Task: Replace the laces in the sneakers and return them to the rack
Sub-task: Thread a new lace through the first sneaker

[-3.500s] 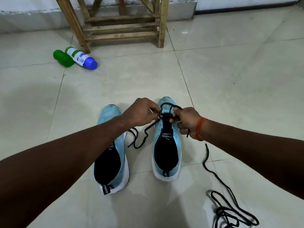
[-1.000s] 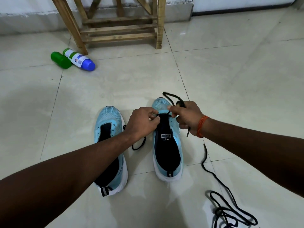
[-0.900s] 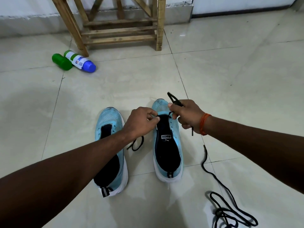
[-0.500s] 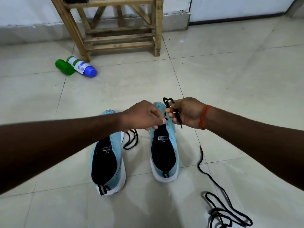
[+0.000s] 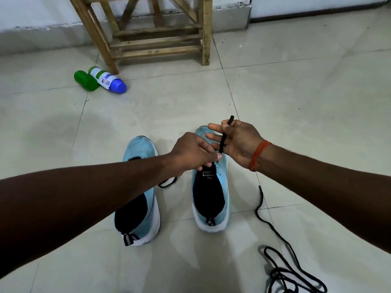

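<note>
Black flat shoelace (image 5: 222,138) taut between both hands, above the forefoot of the pale-blue knit, white-soled right sneaker (image 5: 208,195). Pinches its lower part with curled fingertips of the left hand (image 5: 190,153), near the tongue; grips its upper end with the right hand (image 5: 241,142), remaining fingers straight. Matching left sneaker (image 5: 140,149) just beside, on glossy grey floor tiles (image 5: 296,102). Second black lace (image 5: 262,216) loose on tiles, right of the shoes. Beyond: slatted wooden rack (image 5: 156,42), green bottle (image 5: 85,80) beside white-and-blue bottle (image 5: 110,81).
</note>
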